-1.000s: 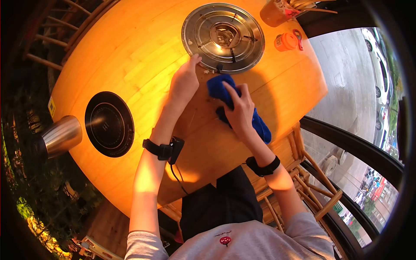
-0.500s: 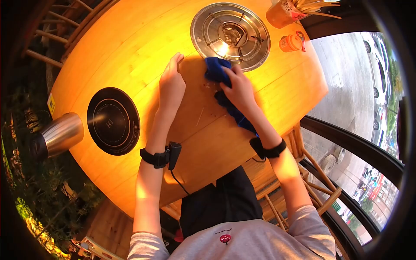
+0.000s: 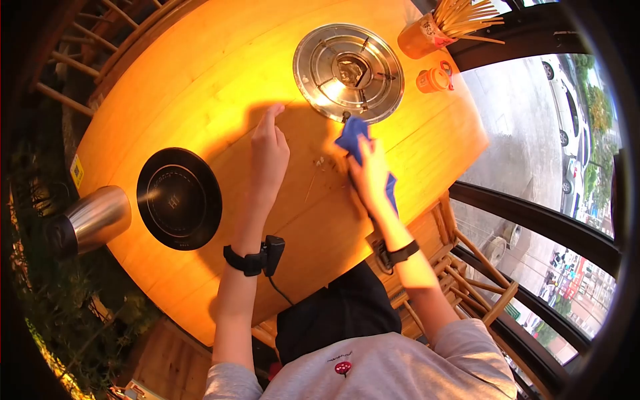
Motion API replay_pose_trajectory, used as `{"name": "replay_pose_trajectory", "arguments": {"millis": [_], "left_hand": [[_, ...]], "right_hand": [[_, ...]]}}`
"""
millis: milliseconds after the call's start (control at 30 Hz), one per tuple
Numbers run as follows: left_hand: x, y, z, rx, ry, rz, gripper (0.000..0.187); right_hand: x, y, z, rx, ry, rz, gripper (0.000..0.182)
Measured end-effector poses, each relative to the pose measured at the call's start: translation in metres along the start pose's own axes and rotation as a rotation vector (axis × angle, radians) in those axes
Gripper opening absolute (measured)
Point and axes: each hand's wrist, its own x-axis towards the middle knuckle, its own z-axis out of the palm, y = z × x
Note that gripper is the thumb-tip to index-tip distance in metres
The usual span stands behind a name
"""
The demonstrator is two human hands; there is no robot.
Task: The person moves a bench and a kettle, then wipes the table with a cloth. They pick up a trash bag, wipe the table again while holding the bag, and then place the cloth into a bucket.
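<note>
My right hand (image 3: 368, 167) grips a blue cloth (image 3: 353, 137), which bunches out past the fingers and also shows beside the wrist. It is just below the round metal burner (image 3: 317, 83) set into the wooden table (image 3: 220, 80). My left hand (image 3: 269, 150) is on edge over the table's middle, fingers extended and holding nothing. Between the hands, small crumbs (image 3: 321, 162) and a thin light streak (image 3: 311, 187) show on the wood.
A black round plate (image 3: 179, 199) and a steel pitcher (image 3: 103, 217) are at the left. At the back right are a holder (image 3: 421, 37) of chopsticks and an orange-lidded jar (image 3: 432, 80). Wooden chairs (image 3: 490, 300) flank the table beside the window.
My right hand has pulled the blue cloth away from the burner's rim, toward my body. My left hand has shifted slightly nearer to me. The whole view has shifted a little.
</note>
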Motion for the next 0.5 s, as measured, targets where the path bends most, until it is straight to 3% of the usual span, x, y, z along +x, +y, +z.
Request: {"name": "replay_pose_trajectory", "arguments": {"millis": [133, 333, 467, 500], "left_hand": [[-0.004, 0.006, 0.014, 0.037, -0.018, -0.046, 0.033], [0.0, 0.011, 0.013, 0.162, 0.014, -0.061, 0.032], [0.007, 0.026, 0.01, 0.186, 0.05, -0.102, 0.031], [0.005, 0.024, 0.011, 0.179, 0.067, -0.106, 0.031]], "right_hand": [[-0.015, -0.043, -0.007, 0.196, -0.179, -0.147, 0.052], [0.045, -0.046, -0.031, 0.445, 0.05, -0.037, 0.044], [0.115, -0.083, -0.012, 0.238, 0.017, -0.03, 0.034], [0.131, -0.087, 0.009, 0.089, 0.091, -0.107, 0.02]]}}
